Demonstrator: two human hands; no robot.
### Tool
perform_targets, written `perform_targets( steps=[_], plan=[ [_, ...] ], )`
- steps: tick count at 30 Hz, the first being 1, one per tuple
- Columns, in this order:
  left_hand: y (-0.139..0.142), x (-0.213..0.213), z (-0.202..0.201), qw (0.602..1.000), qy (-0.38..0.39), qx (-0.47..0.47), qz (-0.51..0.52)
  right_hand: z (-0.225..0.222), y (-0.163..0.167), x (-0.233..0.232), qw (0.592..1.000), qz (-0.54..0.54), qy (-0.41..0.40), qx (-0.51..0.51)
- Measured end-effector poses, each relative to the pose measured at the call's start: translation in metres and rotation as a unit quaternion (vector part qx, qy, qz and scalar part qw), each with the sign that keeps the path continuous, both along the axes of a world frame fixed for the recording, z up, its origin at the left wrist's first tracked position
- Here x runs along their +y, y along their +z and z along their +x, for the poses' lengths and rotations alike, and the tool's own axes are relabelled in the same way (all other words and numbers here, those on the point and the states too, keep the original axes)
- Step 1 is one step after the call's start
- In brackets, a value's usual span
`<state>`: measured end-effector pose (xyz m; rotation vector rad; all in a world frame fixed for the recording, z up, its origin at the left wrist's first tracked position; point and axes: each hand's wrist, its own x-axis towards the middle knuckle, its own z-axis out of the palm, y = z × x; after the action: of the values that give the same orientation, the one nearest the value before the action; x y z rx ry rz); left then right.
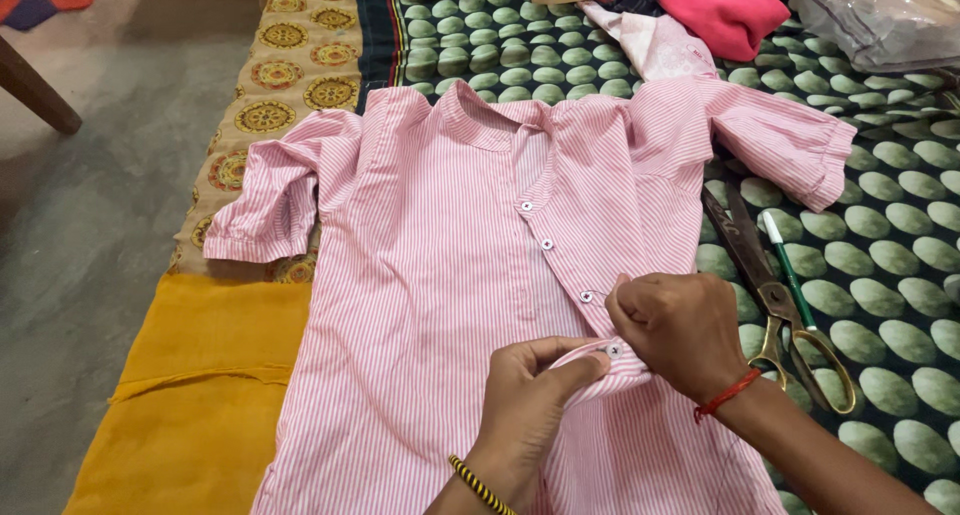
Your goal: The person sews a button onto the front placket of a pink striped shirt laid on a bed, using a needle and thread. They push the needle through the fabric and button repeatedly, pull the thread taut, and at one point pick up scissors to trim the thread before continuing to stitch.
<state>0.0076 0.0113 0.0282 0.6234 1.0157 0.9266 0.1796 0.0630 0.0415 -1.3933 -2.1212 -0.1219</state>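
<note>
A pink-and-white striped shirt (440, 275) lies front up on a cloth-covered surface, collar at the far end, sleeves spread. Small white buttons (547, 244) run down its front placket. My left hand (535, 405), with a yellow-and-black bangle at the wrist, pinches a lifted fold of the placket low on the shirt. My right hand (680, 330), with a red thread round the wrist, grips the same fold from the right, at a button (613, 350) between the two thumbs.
Brass-handled scissors (775, 295) and a green-and-white pen (788, 270) lie right of the shirt on a dark green dotted cloth (880, 255). Pink garments (715, 10) and a clear plastic bag (880, 15) sit at the far end. A yellow cloth (200, 395) hangs left, beside the grey floor (70, 255).
</note>
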Motion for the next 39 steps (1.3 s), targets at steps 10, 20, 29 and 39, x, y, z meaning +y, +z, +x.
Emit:
perform_targets(
  steps=[10,20,29,39],
  plan=[
    [0.005,0.001,0.004,0.999,0.038,0.035,0.015,0.018,-0.010,0.013,0.928,-0.336,-0.142,0.071],
    [0.019,-0.002,0.004,0.898,0.091,0.345,0.258,0.019,0.031,-0.001,0.916,-0.319,-0.189,0.156],
    [0.030,-0.001,0.004,0.672,0.087,0.546,0.493,0.000,0.042,-0.015,0.623,-0.617,-0.144,0.459],
    [0.043,-0.019,-0.001,0.698,0.109,0.500,0.500,0.015,0.016,-0.026,0.580,-0.567,-0.094,0.577]
  ],
)
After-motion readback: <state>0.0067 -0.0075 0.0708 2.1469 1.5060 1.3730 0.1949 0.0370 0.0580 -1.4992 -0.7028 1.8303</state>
